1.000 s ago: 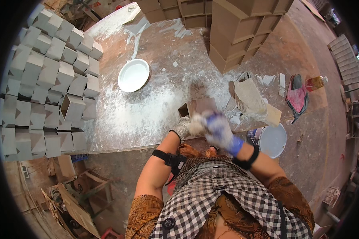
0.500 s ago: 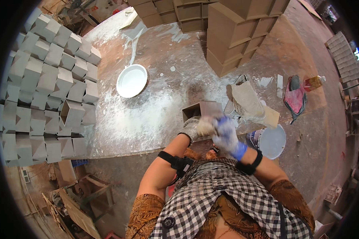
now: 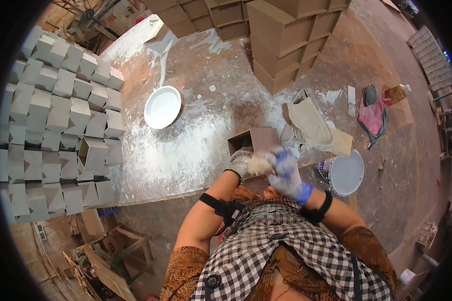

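Note:
A brown open-ended box (image 3: 265, 139) lies at the near edge of the table, its dark opening toward the left. My left hand (image 3: 242, 161), in a grey knit glove, grips the box at its near open end; its fingertips are partly hidden. In a white and blue glove, my right hand (image 3: 287, 173) is closed round a cream, brush-like thing (image 3: 260, 164), smeared by motion. That thing is against or just over the near side of the box; I cannot tell whether they touch.
Many pale boxes (image 3: 60, 108) are stacked at left, brown ones (image 3: 281, 45) at the far side. On the dusty table (image 3: 171, 155) are a white bowl (image 3: 162, 107), a beige cloth (image 3: 309, 123), a pink-grey cloth (image 3: 371, 115) and a bottle (image 3: 397, 94). A bucket (image 3: 346, 173) stands beyond the table's near-right edge.
The view has shifted slightly. My right hand and the cream thing have moved a little beside the box, while my left hand keeps its hold.

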### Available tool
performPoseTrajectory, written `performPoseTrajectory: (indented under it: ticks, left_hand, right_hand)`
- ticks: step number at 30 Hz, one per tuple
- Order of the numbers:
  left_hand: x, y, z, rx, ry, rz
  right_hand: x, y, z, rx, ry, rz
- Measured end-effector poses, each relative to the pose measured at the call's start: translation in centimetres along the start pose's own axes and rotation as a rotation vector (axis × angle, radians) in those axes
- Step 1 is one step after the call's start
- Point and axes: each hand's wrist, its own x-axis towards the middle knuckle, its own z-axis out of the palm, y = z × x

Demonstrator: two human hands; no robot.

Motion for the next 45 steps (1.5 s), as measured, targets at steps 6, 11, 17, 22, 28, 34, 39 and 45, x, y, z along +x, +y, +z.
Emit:
performPoseTrajectory:
  ticks: [6, 11, 17, 22, 28, 34, 39, 45]
  left_hand:
    - [-6.3, 2.9, -2.2, 0.516, 0.148, -0.262]
    - [-6.6, 5.4, -5.2, 0.472, -0.065, -0.493]
    - [-7.9, 3.7, -2.3, -0.447, 0.412, -0.211]
    - [-10.6, 6.7, -5.1, 0.212, 0.220, -0.247]
    - [-9.1, 5.4, -4.6, 0.160, 0.219, -0.299]
    - [-8.8, -0.7, -0.5, -0.288, 0.361, -0.225]
    - [-9.6, -0.7, -0.9, -0.346, 0.400, -0.161]
    - [-9.2, -3.8, 1.0, -0.801, 0.446, -0.128]
  right_hand:
    - [3.2, 6.0, 3.9, 0.108, 0.130, 0.167]
    - [8.3, 1.3, -0.1, -0.310, 0.014, -0.036]
    - [0.6, -2.1, -1.9, -0.229, -0.110, -0.055]
    - [-0.5, 1.2, -2.7, 0.448, -0.144, 0.041]
    - [4.9, 11.6, 1.7, 0.531, 0.162, 0.146]
    - [-0.3, 5.8, 1.9, -0.236, -0.056, 0.059]
    - [-5.6, 3.8, -0.5, 0.052, -0.008, 0.044]
    - [2.6, 5.5, 0.0, -0.051, 0.264, 0.071]
